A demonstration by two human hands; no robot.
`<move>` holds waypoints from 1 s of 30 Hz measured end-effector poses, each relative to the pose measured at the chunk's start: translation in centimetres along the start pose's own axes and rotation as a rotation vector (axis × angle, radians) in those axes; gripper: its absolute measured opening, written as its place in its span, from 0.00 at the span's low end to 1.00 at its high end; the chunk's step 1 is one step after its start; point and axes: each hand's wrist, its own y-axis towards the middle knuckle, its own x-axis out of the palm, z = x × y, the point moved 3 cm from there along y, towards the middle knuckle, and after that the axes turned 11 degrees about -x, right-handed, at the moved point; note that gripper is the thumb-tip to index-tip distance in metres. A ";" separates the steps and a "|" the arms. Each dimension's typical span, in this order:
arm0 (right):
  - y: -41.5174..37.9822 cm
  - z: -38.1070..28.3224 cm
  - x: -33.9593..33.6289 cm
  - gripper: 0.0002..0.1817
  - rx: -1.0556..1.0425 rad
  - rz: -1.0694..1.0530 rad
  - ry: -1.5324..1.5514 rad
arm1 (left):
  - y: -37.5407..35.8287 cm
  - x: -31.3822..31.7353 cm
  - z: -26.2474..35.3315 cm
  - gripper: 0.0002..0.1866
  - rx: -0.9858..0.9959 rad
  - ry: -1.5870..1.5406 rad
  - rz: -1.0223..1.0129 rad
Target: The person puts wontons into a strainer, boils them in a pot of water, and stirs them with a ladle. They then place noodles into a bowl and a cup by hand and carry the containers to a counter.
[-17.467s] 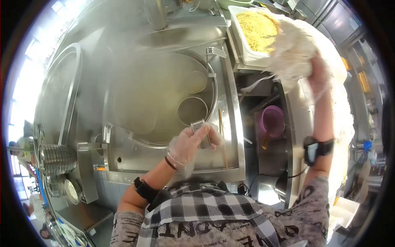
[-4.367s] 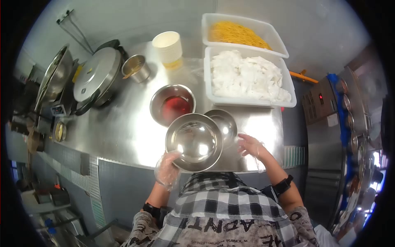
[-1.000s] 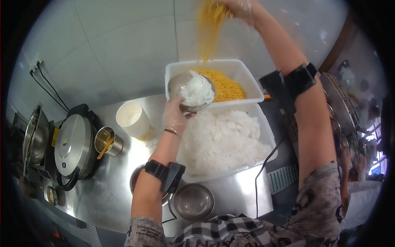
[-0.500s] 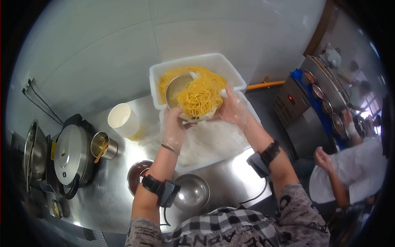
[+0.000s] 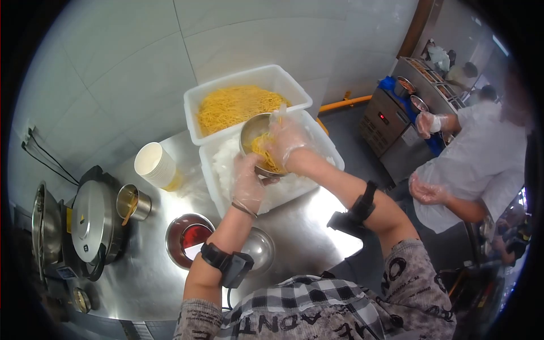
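Note:
My left hand (image 5: 249, 177), in a clear plastic glove, grips the near left rim of a metal bowl (image 5: 248, 131). The bowl is tilted above the nearer white tub. Yellow noodles (image 5: 264, 148) lie inside it. My gloved right hand (image 5: 290, 139) reaches into the bowl from the right, its fingers curled on the noodles and partly hidden by them. Behind the bowl stands a white plastic tub (image 5: 194, 116) with a broad layer of yellow noodles (image 5: 235, 106). Beneath my hands, a second white tub (image 5: 212, 187) holds something white.
Stacked paper cups (image 5: 156, 164), a steel cup (image 5: 134, 202) with a wooden-handled utensil and a lidded pot (image 5: 96, 218) stand left. Nearer are a bowl of red contents (image 5: 190, 238) and another metal bowl (image 5: 259, 250). A gloved co-worker (image 5: 470, 153) stands at right.
The bowl has come nearer, from over the far tub to over the near one. My right hand has moved from its right side into the noodles, and fewer noodles show in the bowl.

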 end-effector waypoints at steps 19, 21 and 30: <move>2.8 7.2 -4.2 0.29 -0.348 -0.326 0.367 | -0.5 -2.5 1.1 0.12 -0.256 -0.186 -0.278; 2.1 6.2 -3.6 0.25 -0.169 -0.425 0.811 | -1.3 -1.8 1.8 0.12 -0.252 -0.176 -0.248; 4.2 2.4 -5.5 0.26 0.056 -0.448 0.187 | -0.5 -2.8 1.7 0.09 -0.098 -0.071 -0.169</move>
